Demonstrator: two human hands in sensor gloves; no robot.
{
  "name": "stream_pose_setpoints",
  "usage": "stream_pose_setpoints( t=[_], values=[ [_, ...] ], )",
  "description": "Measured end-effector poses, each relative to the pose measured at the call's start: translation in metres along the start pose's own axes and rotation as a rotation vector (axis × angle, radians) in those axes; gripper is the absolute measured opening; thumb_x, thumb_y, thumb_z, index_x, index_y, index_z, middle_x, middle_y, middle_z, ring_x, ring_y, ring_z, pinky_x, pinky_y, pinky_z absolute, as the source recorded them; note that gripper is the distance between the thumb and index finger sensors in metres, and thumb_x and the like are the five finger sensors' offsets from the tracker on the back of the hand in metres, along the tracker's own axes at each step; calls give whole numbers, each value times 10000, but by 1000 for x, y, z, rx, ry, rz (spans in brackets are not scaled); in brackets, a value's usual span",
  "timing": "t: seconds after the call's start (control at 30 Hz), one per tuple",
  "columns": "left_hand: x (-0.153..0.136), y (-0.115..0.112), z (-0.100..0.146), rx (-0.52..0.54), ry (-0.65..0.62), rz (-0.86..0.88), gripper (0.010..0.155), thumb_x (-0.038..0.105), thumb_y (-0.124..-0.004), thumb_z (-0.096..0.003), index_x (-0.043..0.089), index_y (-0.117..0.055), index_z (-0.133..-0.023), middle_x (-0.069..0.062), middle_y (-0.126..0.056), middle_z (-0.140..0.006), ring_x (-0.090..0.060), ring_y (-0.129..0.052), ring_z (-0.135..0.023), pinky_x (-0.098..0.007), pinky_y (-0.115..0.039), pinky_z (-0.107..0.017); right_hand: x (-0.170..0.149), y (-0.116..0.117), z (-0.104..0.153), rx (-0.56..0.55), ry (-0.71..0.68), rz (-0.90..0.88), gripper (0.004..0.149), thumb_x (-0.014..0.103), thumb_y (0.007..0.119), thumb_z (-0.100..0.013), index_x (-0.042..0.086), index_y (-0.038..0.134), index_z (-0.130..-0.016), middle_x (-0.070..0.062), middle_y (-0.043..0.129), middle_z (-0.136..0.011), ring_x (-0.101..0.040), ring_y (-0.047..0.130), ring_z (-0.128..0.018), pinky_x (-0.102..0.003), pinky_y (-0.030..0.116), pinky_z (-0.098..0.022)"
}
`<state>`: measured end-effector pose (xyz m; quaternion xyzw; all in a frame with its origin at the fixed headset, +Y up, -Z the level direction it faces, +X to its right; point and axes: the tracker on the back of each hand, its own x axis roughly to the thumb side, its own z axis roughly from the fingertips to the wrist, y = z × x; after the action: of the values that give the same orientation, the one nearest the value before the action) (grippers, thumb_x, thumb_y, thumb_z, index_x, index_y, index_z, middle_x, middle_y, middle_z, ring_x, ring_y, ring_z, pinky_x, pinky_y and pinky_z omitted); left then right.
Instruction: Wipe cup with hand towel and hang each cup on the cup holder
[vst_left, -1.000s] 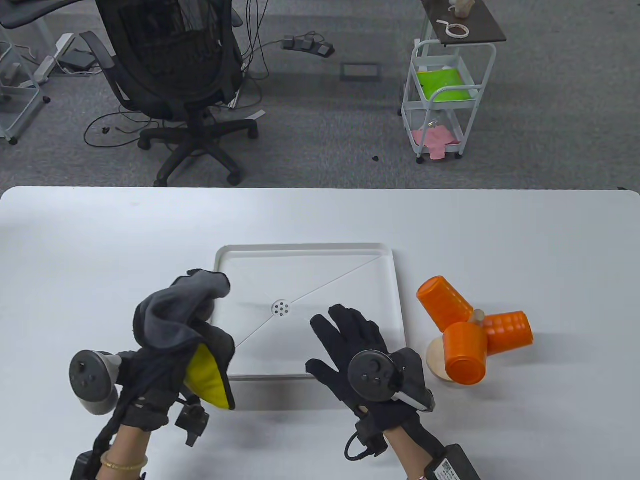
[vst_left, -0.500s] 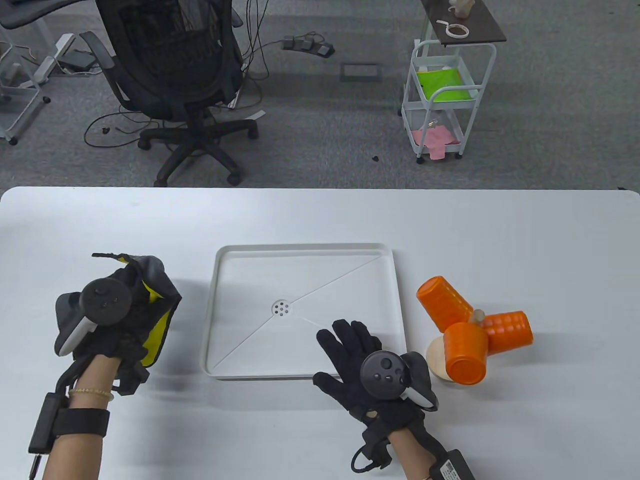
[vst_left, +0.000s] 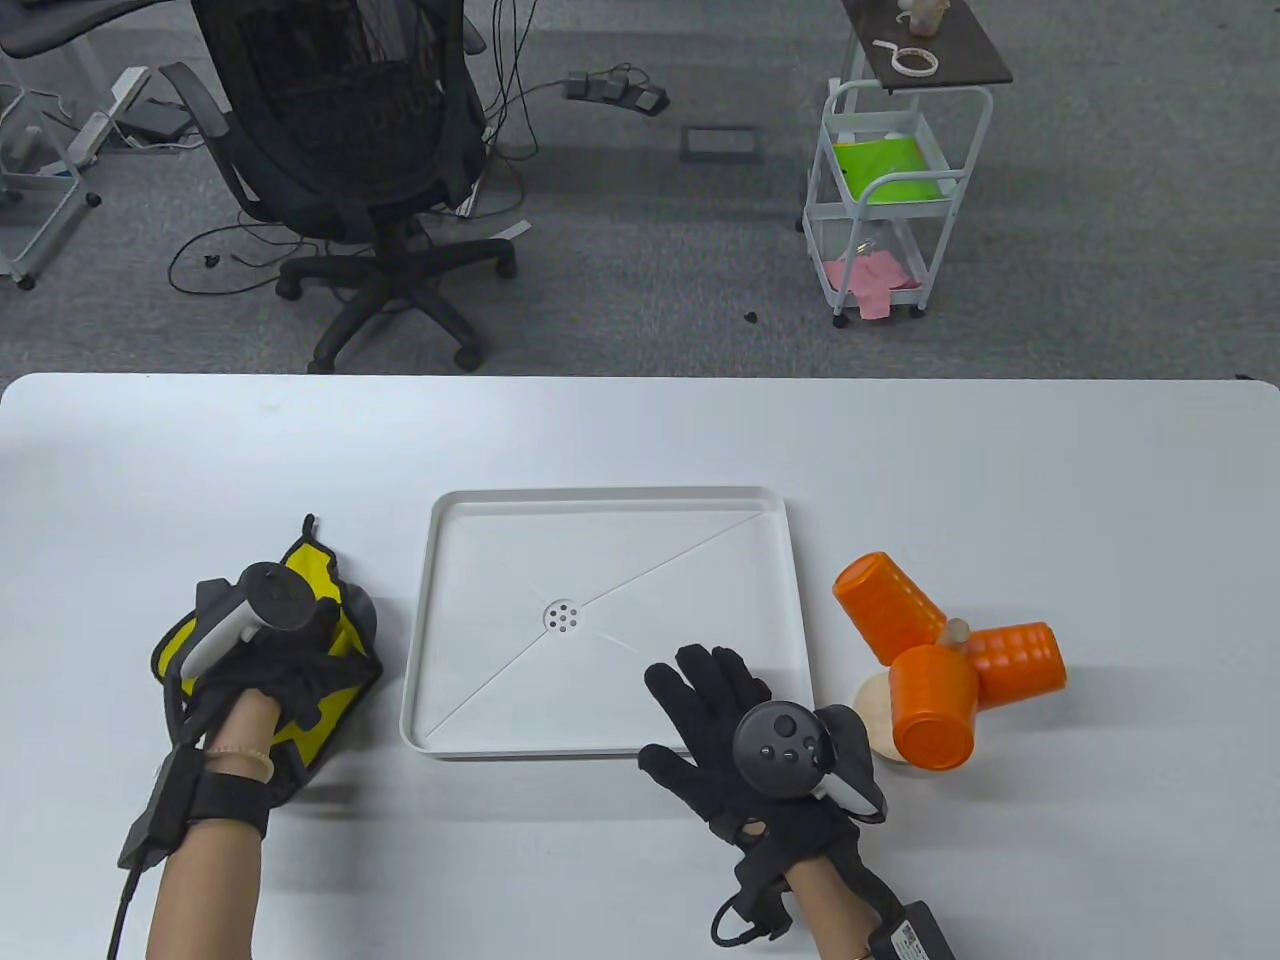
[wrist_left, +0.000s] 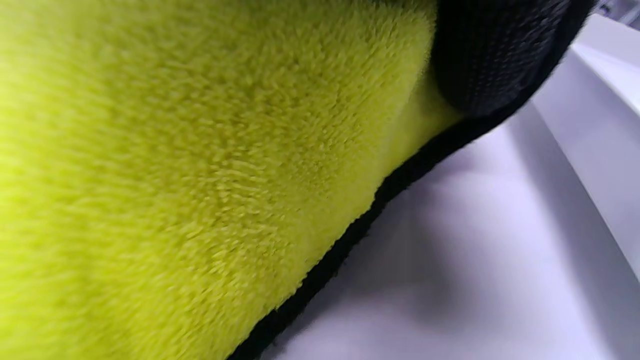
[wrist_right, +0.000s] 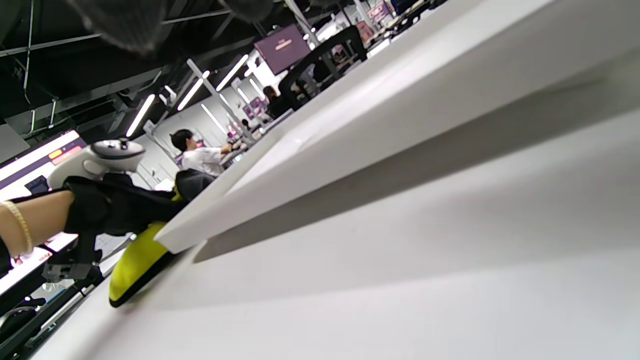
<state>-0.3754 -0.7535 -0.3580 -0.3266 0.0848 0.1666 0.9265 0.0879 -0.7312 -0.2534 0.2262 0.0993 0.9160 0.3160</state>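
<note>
white rectangular table on grey carpet, black office chair beyond. landmark: square white plastic tray. left of it, left hand presses yellow black-edged towel flat, grip unclear; right hand open at its near edge; three orange ribbed cups hang on wooden holder to its right.

Low over the white table, the white tray shows its near rim as a long slanting edge casting a shadow. At the left, the left hand, its tracker on top, rests on the yellow towel, just beside the tray's corner. Far off, a seated person works under ceiling lights.
</note>
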Motion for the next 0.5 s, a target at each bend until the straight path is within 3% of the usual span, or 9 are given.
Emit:
stream_pose_setpoints(
  t=[0.17,0.27,0.37,0.5],
  values=[
    [-14,-6,3,-103,29,110,974,716,-714,-563,363,14,-1104,-67,170,-1163,-458,197,-942,-855,-195,-526,0,0,0,8,-2,-6,718,607,587,-572,318,348,-1184,-148,230,-1231,-443,148,-1086,-606,222,-753],
    [-20,-7,8,-93,-5,194,984,725,-705,-565,366,43,-1094,-74,195,-1152,-465,210,-930,-859,-183,-506,0,0,1,5,-5,-9,717,606,587,-572,317,352,-1184,-148,233,-1231,-443,149,-1085,-606,223,-753],
    [-22,-3,19,6,-59,279,948,719,-686,-574,373,9,-1118,-60,161,-1179,-457,199,-951,-851,-165,-509,0,0,1,2,-6,-8,716,606,587,-572,318,351,-1184,-147,234,-1231,-443,149,-1086,-608,224,-753],
    [-11,7,45,171,-102,166,896,723,-638,-584,373,-34,-1147,-63,108,-1211,-472,147,-988,-839,-178,-529,0,0,2,-5,5,20,716,605,588,-571,319,350,-1183,-144,226,-1232,-441,141,-1085,-608,212,-752]
  ],
)
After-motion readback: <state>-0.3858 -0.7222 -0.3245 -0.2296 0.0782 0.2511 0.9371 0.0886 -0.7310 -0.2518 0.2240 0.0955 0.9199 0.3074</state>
